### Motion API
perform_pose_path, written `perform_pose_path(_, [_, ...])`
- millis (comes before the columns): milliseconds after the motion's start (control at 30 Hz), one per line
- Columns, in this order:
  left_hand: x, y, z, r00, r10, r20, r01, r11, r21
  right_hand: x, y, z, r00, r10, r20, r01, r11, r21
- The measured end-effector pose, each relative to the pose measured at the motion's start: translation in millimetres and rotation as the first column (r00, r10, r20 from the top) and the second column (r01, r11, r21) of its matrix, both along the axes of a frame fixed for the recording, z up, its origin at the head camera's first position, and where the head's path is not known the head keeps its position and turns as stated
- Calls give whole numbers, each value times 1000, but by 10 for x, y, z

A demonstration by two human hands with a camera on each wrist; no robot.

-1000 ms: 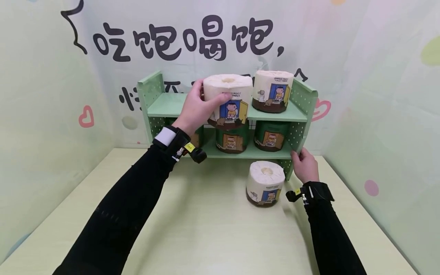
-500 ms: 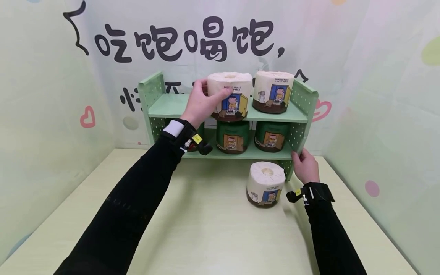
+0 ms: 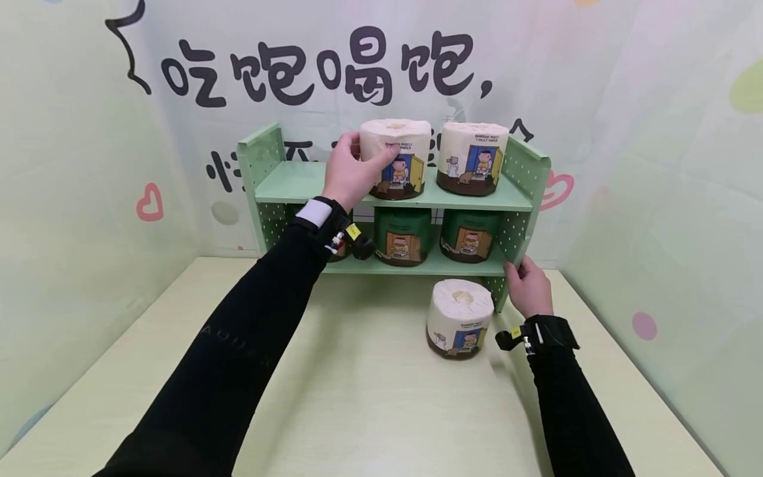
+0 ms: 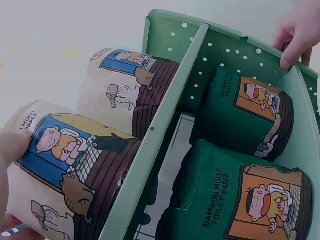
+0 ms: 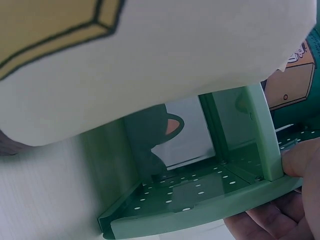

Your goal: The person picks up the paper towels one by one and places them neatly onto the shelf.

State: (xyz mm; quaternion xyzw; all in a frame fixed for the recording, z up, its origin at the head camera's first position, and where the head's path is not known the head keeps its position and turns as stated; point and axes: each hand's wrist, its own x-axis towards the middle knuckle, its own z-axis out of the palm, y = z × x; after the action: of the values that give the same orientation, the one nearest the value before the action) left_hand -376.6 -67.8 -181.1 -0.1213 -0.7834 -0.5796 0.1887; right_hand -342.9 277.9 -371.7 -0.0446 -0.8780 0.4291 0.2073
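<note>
My left hand (image 3: 353,171) grips a cream toilet paper roll (image 3: 401,173) from its left side, thumb across the printed front. The roll is upright at the middle of the green shelf's top board (image 3: 286,189), its base right at the board. Beside it on the right stands another cream roll (image 3: 477,159), a narrow gap between them. My right hand (image 3: 529,288) pinches the right side panel (image 3: 517,228) of the shelf near the lower board, thumb on the inside in the right wrist view. A third cream roll (image 3: 460,321) stands on the table just left of that hand.
Green-wrapped rolls fill the lower board: one in the middle (image 3: 403,238), one at the right (image 3: 471,237), and one at the left mostly hidden behind my left wrist. The pale table (image 3: 381,411) spreads in front. A printed backdrop (image 3: 250,26) rises behind the shelf.
My left hand has moved the cream roll back and slightly up, from in front of the shelf edge onto the top board. The right hand keeps its hold on the side panel.
</note>
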Motion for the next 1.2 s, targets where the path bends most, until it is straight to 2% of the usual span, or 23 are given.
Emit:
perform_pose_path(200, [-28,10,36,1000,17,10,-17,999,-45,-2,-10,4,1000,2,-1,-2,1000,-6])
perform_pose_path(500, [-64,10,23,999,20,30,-18,998,-66,1,-18,-21,1000,-7,1,7,1000,1])
perform_pose_path(633, [-81,-11,21,997,21,77,-17,999,-50,-3,-21,-16,1000,-7,-1,7,1000,3])
perform_pose_path(767, [-59,-56,20,993,34,111,-35,999,4,-4,-17,-25,1000,-5,-7,5,1000,8])
perform_pose_path(867, [-12,-90,23,997,35,71,-40,997,69,-3,-13,-25,1000,-5,-7,5,1000,10])
perform_pose_path(1000, [79,-139,7,999,24,-22,-21,992,125,2,-14,-7,1000,-7,-4,7,1000,5])
perform_pose_path(1200, [263,-227,-114,997,-28,-74,36,994,107,14,-5,4,1000,-6,4,6,1000,5])
